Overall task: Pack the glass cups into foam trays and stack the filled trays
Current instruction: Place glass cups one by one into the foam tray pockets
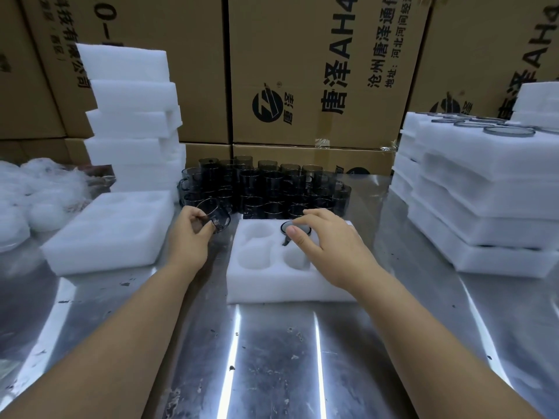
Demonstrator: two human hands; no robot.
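- The right hand's (pixel 329 246) thumb (pixel 295 234) lies on the near rim of the seated cup (pixel 303 228), and its fingers curl over the far rim, so the rim is pinched between them.
- The seated cup sits sunk in the far pocket of the middle foam tray (pixel 272 285), next to the empty far-left pocket.
- The left hand (pixel 190 231) is curled around the tilted cup (pixel 217 214), a smoky glass held on its side just off the tray's far-left corner.
- Step in hand, as I judge it: filling this tray, barely begun, with one cup going in and a second ready.
- The next move calls for letting go of the seated cup, then turning the tilted cup mouth-up and lowering it squarely into a free pocket.
- Counts: two cups in hand. The tray shows four pockets, three of them empty, and the right hand hides its right side.
- The loose cups (pixel 266 189) behind the tray are dozens, too crowded to count.
- One empty tray (pixel 106 237) lies to the left on the steel table (pixel 272 358).
- The filled stack (pixel 490 201) at right has at least five layers.
- The empty foam pile (pixel 133 122) at left has roughly six.
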